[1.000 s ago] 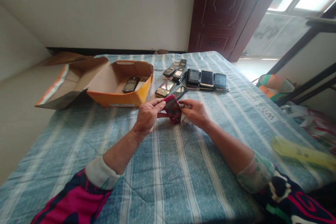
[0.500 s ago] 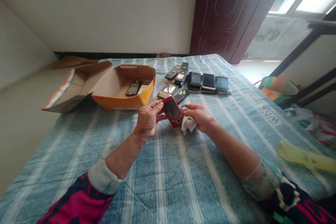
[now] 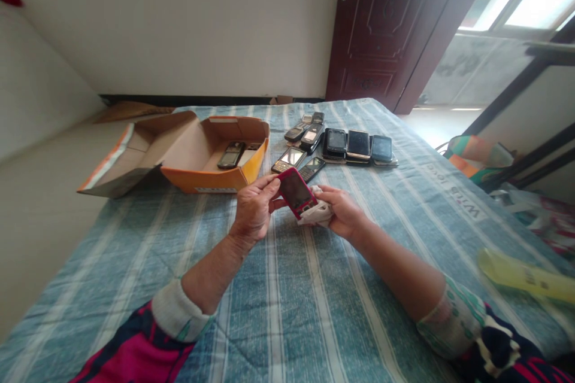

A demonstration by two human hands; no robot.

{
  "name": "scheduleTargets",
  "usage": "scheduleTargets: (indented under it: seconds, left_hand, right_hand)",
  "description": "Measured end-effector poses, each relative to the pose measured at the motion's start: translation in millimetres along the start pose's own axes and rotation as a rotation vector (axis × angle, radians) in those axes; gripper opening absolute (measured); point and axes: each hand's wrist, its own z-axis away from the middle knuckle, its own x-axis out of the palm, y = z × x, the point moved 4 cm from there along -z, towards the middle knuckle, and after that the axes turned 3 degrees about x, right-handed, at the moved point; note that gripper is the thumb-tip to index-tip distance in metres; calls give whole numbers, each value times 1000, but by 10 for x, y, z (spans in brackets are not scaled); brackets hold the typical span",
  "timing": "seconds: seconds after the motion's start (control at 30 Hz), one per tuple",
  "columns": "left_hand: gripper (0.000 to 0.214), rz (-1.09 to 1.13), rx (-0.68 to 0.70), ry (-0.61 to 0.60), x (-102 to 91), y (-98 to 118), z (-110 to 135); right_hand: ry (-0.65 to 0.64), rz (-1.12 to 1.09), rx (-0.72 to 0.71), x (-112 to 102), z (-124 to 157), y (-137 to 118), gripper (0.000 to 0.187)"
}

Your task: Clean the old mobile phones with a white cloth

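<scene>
A pink mobile phone (image 3: 295,187) is tilted above the bedspread, its dark screen facing me. My left hand (image 3: 254,206) pinches its left edge between thumb and fingers. In my right hand (image 3: 345,210) is a crumpled white cloth (image 3: 318,213), pressed against the phone's lower right end and covering part of its keys. Just beyond the pink phone lie a silver-and-black phone (image 3: 288,159) and a dark keypad phone (image 3: 312,169).
An orange cardboard box (image 3: 204,178) with its lid open stands at the left, with a dark phone (image 3: 231,155) inside. Several stacked phones (image 3: 358,145) lie behind my hands on the blue striped bedspread (image 3: 287,311). A yellow item (image 3: 525,278) rests at the right.
The white cloth has moved left onto the lower end of the pink phone, covering some keys. My left hand keeps its hold. The view has tipped slightly upward.
</scene>
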Motion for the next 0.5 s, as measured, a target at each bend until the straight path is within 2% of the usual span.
scheduleTargets:
  seconds: [0.13, 0.3, 0.5]
  left_hand:
    - [32, 28, -13, -28, 4, 7, 12]
    - [33, -34, -71, -141, -7, -8, 16]
    - [36, -173, -18, -154, -20, -18, 27]
  right_hand:
    - [30, 45, -78, -27, -19, -27, 16]
    - [103, 96, -167, -101, -40, -117, 22]
    - [113, 242, -276, -84, -7, -206, 16]
